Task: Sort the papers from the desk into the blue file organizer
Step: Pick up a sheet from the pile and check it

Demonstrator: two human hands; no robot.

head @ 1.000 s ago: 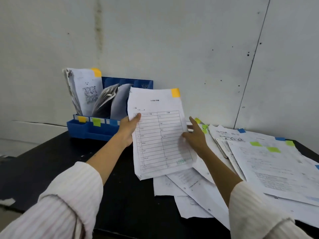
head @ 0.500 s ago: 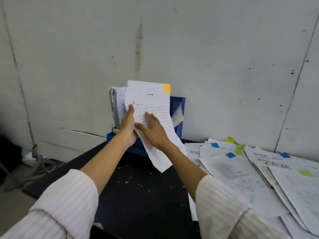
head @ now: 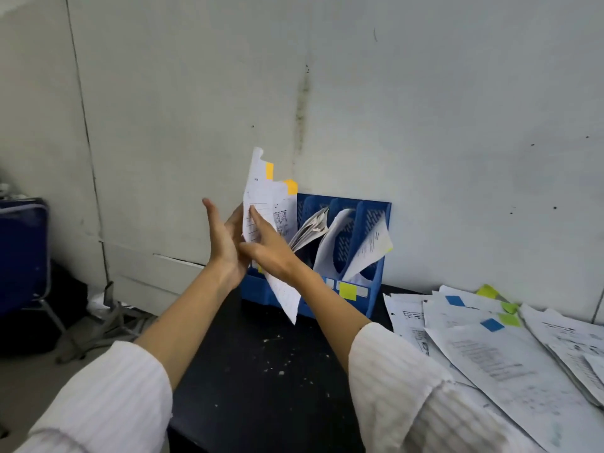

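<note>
The blue file organizer [head: 376,220] stands on the black desk [head: 261,371] against the wall, with papers leaning in its slots. A white sheet with an orange tab [head: 258,194] stands nearly edge-on at the organizer's left end, beside another orange-tabbed paper [head: 283,204] in the leftmost slot. My left hand [head: 224,240] lies behind the sheet with straight fingers and its thumb spread away. My right hand [head: 266,245] presses the sheet's front with straight fingers. The sheet's lower corner hangs below my right wrist.
A spread pile of papers [head: 506,348] with blue and green tabs covers the desk's right side. Colour labels [head: 348,291] mark the organizer's front. A blue chair [head: 23,253] and floor clutter lie beyond the desk's left edge.
Both hands carried the orange-tabbed sheet left, from the desk pile up to the organizer's left end. The sheet turned nearly edge-on, and my left thumb came off its front.
</note>
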